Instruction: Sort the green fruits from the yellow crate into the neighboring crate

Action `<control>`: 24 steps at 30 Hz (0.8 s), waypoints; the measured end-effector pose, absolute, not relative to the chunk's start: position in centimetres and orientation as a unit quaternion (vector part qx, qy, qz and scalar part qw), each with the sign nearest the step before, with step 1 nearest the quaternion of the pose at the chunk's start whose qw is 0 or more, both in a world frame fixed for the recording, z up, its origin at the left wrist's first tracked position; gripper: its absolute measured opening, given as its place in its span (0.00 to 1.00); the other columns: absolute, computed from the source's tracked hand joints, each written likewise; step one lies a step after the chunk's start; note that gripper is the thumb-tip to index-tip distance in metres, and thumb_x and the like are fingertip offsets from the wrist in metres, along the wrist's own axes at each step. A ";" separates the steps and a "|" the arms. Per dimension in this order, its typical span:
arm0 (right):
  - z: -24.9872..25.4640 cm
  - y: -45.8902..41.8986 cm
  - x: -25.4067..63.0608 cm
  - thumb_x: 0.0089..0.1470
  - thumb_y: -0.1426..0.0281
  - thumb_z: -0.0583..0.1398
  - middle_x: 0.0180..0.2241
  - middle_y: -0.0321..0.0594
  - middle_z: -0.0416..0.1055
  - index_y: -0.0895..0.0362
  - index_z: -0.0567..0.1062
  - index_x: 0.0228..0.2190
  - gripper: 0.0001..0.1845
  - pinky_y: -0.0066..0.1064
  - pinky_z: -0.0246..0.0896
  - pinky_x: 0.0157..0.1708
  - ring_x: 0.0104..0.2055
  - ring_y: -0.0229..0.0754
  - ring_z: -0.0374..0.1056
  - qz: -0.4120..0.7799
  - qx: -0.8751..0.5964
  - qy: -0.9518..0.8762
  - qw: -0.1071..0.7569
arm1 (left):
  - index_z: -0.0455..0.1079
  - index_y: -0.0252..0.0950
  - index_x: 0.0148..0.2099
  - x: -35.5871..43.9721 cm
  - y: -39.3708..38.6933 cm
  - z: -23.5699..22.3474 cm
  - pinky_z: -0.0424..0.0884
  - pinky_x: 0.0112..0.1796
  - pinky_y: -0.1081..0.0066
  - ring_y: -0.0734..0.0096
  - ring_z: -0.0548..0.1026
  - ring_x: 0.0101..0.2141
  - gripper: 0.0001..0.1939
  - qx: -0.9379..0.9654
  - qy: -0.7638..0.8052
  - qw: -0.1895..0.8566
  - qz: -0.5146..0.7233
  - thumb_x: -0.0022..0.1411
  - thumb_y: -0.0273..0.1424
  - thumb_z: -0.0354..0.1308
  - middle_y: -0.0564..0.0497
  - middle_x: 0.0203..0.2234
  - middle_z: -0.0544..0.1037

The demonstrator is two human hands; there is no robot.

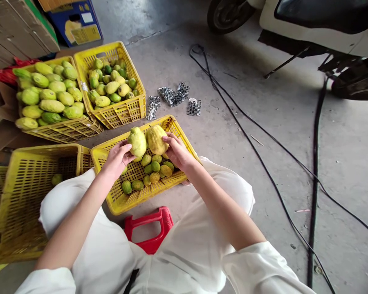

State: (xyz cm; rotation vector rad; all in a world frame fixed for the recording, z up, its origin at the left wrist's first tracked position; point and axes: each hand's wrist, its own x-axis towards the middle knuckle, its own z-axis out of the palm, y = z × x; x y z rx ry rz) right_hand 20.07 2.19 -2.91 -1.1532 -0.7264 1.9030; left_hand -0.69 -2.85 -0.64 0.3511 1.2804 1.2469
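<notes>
My left hand (118,157) holds a pale yellow-green fruit (137,141) and my right hand (178,152) holds a second, yellower fruit (155,139). The two fruits touch side by side above a shallow yellow crate (116,202) that sits on the floor between my knees. Several small green and yellow fruits (151,171) lie in that crate, right under my hands.
Two yellow crates full of fruit, one with large fruit (49,96) and one with smaller fruit (110,81), stand at the back left. A tipped yellow crate (30,196) lies at my left with one fruit inside. A red stool (149,228) is beneath me. Black cables (263,163) cross the concrete floor. A scooter (294,24) is parked at the back right.
</notes>
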 end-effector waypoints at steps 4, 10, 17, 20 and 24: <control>-2.9 2.1 20.0 0.43 0.56 0.72 0.44 0.40 0.83 0.53 0.78 0.38 0.23 0.35 0.76 0.51 0.55 0.50 0.78 0.762 -0.444 -0.279 0.380 | 0.76 0.34 0.40 -0.7 -2.9 -0.1 0.84 0.37 0.68 0.65 0.83 0.36 0.20 0.150 0.560 0.620 0.529 0.44 0.31 0.77 0.49 0.36 0.84; -2.5 1.7 19.9 0.41 0.55 0.77 0.45 0.44 0.85 0.55 0.79 0.38 0.26 0.39 0.78 0.55 0.53 0.52 0.81 0.792 -0.406 -0.289 0.354 | 0.77 0.33 0.42 -1.0 -3.0 -0.1 0.85 0.40 0.65 0.56 0.85 0.44 0.23 0.152 0.569 0.624 0.514 0.43 0.32 0.79 0.44 0.40 0.86; -2.5 1.9 20.0 0.39 0.53 0.79 0.43 0.42 0.84 0.53 0.78 0.42 0.31 0.39 0.81 0.48 0.48 0.49 0.82 0.775 -0.442 -0.268 0.364 | 0.73 0.37 0.37 -1.1 -2.6 -0.1 0.84 0.42 0.60 0.59 0.84 0.39 0.17 0.105 0.590 0.603 0.527 0.46 0.31 0.74 0.49 0.33 0.84; -2.9 2.0 20.0 0.41 0.52 0.77 0.42 0.39 0.83 0.52 0.77 0.41 0.29 0.36 0.79 0.47 0.49 0.48 0.80 0.763 -0.455 -0.256 0.380 | 0.71 0.38 0.37 -1.0 -2.6 -0.1 0.83 0.41 0.62 0.64 0.83 0.35 0.16 0.104 0.593 0.597 0.530 0.47 0.31 0.72 0.52 0.30 0.82; -3.1 2.2 20.1 0.41 0.53 0.76 0.41 0.37 0.83 0.51 0.78 0.39 0.26 0.36 0.76 0.52 0.52 0.48 0.79 0.761 -0.452 -0.256 0.389 | 0.72 0.38 0.37 -1.1 -2.6 -0.1 0.82 0.40 0.62 0.64 0.82 0.34 0.18 0.139 0.587 0.589 0.537 0.45 0.33 0.75 0.52 0.30 0.82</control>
